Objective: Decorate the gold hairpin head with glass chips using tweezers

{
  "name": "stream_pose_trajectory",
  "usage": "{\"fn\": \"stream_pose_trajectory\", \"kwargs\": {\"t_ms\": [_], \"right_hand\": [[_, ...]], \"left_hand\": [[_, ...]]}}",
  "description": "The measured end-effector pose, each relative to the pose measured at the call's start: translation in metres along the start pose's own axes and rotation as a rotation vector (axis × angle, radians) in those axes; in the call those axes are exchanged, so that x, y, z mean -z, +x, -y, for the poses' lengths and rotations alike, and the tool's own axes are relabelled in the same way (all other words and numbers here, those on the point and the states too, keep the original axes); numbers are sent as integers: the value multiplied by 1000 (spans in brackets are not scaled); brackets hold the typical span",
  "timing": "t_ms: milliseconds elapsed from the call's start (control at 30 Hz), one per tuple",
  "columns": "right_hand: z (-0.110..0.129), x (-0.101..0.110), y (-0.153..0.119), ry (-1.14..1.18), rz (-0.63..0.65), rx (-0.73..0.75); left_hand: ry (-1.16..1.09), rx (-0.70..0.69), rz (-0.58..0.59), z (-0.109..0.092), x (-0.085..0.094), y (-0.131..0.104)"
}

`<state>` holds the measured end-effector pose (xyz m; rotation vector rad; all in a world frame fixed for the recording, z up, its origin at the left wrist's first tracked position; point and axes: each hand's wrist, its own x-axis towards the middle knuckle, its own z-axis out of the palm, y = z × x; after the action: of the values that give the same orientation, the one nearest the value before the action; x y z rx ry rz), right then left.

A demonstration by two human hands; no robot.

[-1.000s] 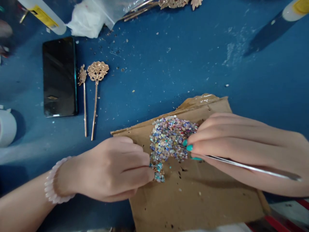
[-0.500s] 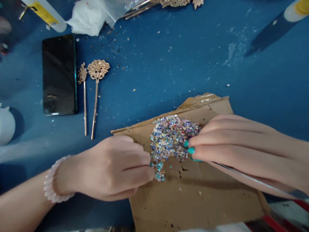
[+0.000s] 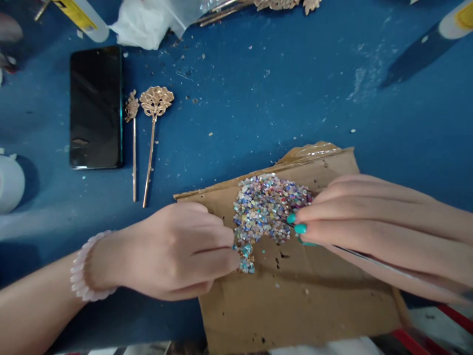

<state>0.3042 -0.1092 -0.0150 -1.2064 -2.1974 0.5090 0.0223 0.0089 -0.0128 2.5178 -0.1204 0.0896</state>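
Note:
My left hand (image 3: pixel 181 251) is closed around a gold-edged ornament (image 3: pixel 247 259) covered in turquoise and pale stone chips; most of it is hidden behind my fingers. My right hand (image 3: pixel 369 217) pinches a pair of thin metal tweezers (image 3: pixel 364 257), whose tips reach the right part of a pile of small multicoloured stone chips (image 3: pixel 258 202). Whether a chip sits between the tips is too small to tell. Under both the pile and the ornament lies a piece of brown cardboard (image 3: pixel 303 315).
Left of the cardboard, two gold hairpins with flower-like heads (image 3: pixel 157 101) lie beside a black phone (image 3: pixel 96 108). A white roll (image 3: pixel 11 183) stands at the left edge. Farther back are crumpled white tissue (image 3: pixel 140 24) and bottles with yellow labels (image 3: pixel 456 22). Stray chips dot the blue table (image 3: pixel 266 113).
The whole view has shifted slightly, so things appear a little farther right and higher. Both hands keep their grips, and the tweezer tips have moved slightly right over the pile.

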Motion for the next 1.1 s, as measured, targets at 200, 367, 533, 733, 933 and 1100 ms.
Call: {"fn": "stream_pose_trajectory", "kwargs": {"t_ms": [200, 367, 533, 733, 933, 1100], "right_hand": [[3, 2, 0, -3, 33, -58], [1, -2, 2, 17, 12, -39], [6, 0, 1, 6, 8, -88], [5, 2, 0, 2, 23, -80], [5, 0, 0, -24, -3, -85], [5, -3, -1, -41, -41, -96]], "left_hand": [[15, 0, -4, 0, 0, 0], [11, -11, -11, -1, 0, -2], [22, -14, -10, -1, 0, -1], [17, -13, -10, 0, 0, 2], [36, -8, -2, 0, 0, 0], [43, 2, -5, 0, -1, -1]]}}
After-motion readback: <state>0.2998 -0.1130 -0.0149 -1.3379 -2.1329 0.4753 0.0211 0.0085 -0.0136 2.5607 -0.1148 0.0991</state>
